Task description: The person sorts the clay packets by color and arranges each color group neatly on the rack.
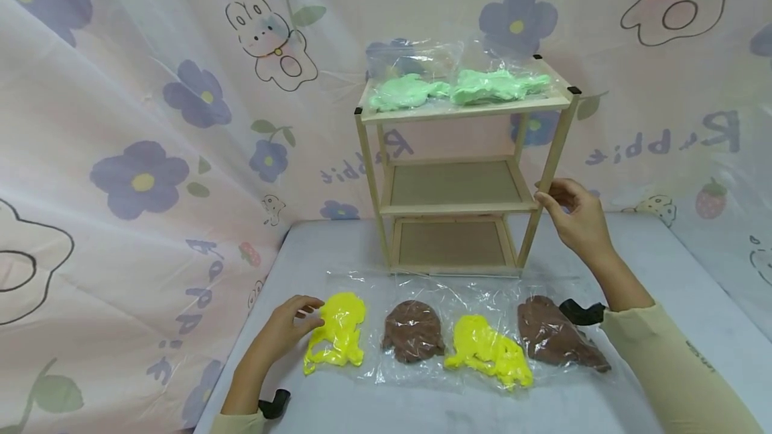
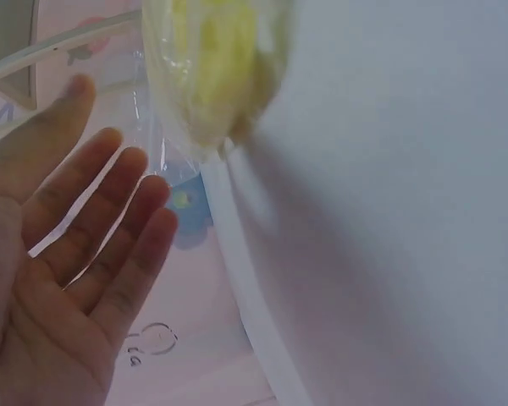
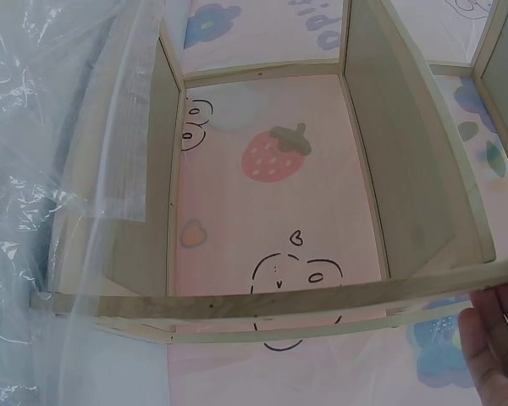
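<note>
Gripping the right front post [image 1: 557, 142] of a wooden rack [image 1: 458, 208] between thumb and fingertips of the right hand [image 1: 575, 220], level with the middle shelf [image 1: 455, 183]. Holding the left hand [image 1: 283, 327] near the worktop [image 1: 362, 414], fingers parted and slightly bent, with nothing in its grasp; just beside the leftmost yellow bag [image 1: 344, 327], overlapping its edge in the head view. Hard to tell from the left wrist view whether touching the clear film or not.

Laid across the worktop in front of the rack, after that leftmost one, going right: a brown bag [image 1: 415, 330], a second yellow bag [image 1: 482, 343], a second brown bag [image 1: 551, 333], all clear plastic round flattened, irregular lumps. Up on the top shelf [image 1: 464, 112], side by side: a green bag [image 1: 410, 92] and another green bag [image 1: 494, 86]. Down at the foot of the rack, a bottom shelf [image 1: 452, 243], framed in pale wood like the middle one.

Wearing pale sleeves [image 1: 681, 367], with a black piece [image 1: 582, 312] at each wrist. Behind everything, a curtain [image 1: 151, 253] printed with flowers, rabbits and strawberries, visible through the rack in the right wrist view.
</note>
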`<action>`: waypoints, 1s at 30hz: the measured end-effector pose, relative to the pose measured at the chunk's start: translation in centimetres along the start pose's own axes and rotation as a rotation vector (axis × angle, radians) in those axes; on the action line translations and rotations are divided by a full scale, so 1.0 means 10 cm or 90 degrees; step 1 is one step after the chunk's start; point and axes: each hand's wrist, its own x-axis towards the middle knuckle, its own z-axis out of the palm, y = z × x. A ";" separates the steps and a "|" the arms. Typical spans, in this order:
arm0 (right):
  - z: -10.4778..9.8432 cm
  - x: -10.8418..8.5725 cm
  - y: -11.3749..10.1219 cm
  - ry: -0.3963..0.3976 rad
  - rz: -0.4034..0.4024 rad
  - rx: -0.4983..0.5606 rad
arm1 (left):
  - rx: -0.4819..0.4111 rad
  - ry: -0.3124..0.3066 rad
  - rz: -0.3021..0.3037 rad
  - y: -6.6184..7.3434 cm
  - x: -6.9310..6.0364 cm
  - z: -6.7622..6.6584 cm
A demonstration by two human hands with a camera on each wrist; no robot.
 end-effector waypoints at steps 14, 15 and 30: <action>0.00 0.00 0.01 0.000 0.003 -0.003 | -0.002 -0.101 -0.057 -0.09 -0.18 -0.05; 0.00 0.00 0.01 0.000 0.003 -0.002 | 0.001 -0.105 -0.054 -0.10 -0.18 -0.04; 0.00 0.00 -0.01 0.000 0.003 -0.001 | 0.015 -0.095 -0.053 0.00 -0.09 0.05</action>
